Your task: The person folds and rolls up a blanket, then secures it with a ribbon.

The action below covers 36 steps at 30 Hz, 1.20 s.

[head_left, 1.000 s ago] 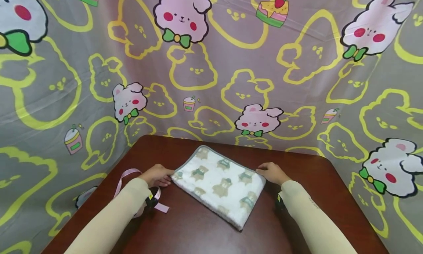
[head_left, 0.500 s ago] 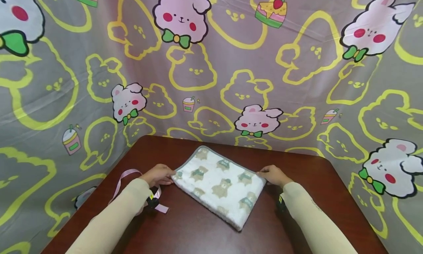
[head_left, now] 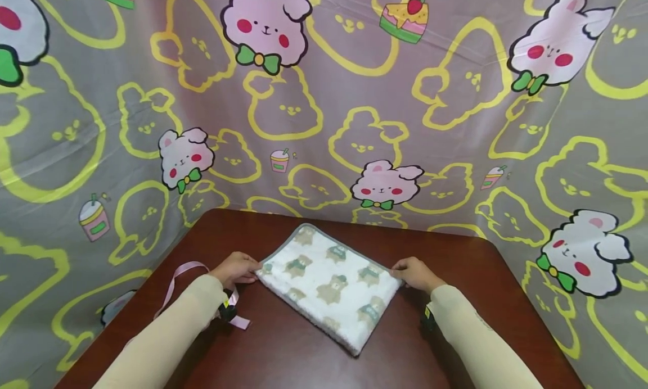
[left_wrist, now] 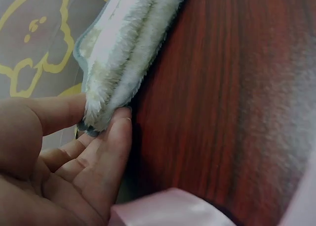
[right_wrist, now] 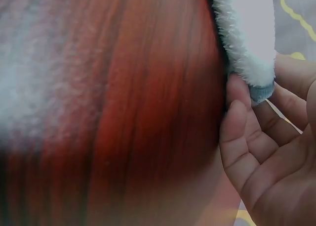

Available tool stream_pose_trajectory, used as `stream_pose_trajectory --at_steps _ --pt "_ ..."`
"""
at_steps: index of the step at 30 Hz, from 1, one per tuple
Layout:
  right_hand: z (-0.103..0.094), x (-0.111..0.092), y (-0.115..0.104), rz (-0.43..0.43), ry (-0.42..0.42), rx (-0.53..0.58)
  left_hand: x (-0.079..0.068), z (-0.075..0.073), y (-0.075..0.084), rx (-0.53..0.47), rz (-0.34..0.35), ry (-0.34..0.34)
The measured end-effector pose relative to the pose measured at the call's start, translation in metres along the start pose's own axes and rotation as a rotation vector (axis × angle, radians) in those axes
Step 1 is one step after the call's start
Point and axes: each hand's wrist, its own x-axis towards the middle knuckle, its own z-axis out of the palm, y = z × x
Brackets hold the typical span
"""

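Note:
A folded plush towel [head_left: 331,288], white with brown and green bears and a grey edging, lies slantwise on the table. My left hand [head_left: 236,269] pinches its left corner. In the left wrist view, that hand's thumb is on top of the layered pile [left_wrist: 131,53] and its fingers are underneath. At the opposite corner, my right hand [head_left: 417,273] pinches the towel between thumb and fingers. The right wrist view shows the fluffy edge [right_wrist: 247,38] with fingertips [right_wrist: 234,122] under it; part of the thumb is hidden behind the towel.
The dark red-brown wooden table [head_left: 445,254] has rounded back corners. A pink ribbon [head_left: 177,274] lies by the left forearm, its end [head_left: 240,322] near the wrist. A grey curtain [head_left: 314,96] printed with rabbits and yellow outlines surrounds the table's back and sides.
My left fingers, spread more loosely a second ago, have drawn together on the towel's corner. The right hand keeps its corner. The head view has swung slightly, so everything sits further left.

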Motion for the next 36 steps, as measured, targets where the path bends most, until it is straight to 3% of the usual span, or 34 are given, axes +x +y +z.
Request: stream_pose_trajectory --at_steps 7,16,19,25,28,36 --pt "0.002 -0.011 -0.009 -0.022 -0.021 -0.032 0.006 0.002 0.003 0.04 0.009 0.067" --pt "0.007 -0.019 -0.008 -0.091 -0.005 -0.179 0.015 0.008 0.003 0.044 0.057 0.188" --pt "0.008 -0.02 -0.008 -0.097 0.023 -0.198 0.013 0.01 0.002 0.003 0.061 0.165" --pt "0.007 -0.019 -0.01 -0.125 0.044 -0.212 0.004 0.014 -0.001 -0.114 0.022 0.013" --pt "0.005 -0.017 -0.012 -0.133 0.051 -0.223 0.001 0.017 0.0 -0.136 0.01 -0.02" --pt "0.01 -0.019 -0.017 -0.109 0.043 -0.232 0.004 0.024 0.003 -0.064 0.001 0.103"
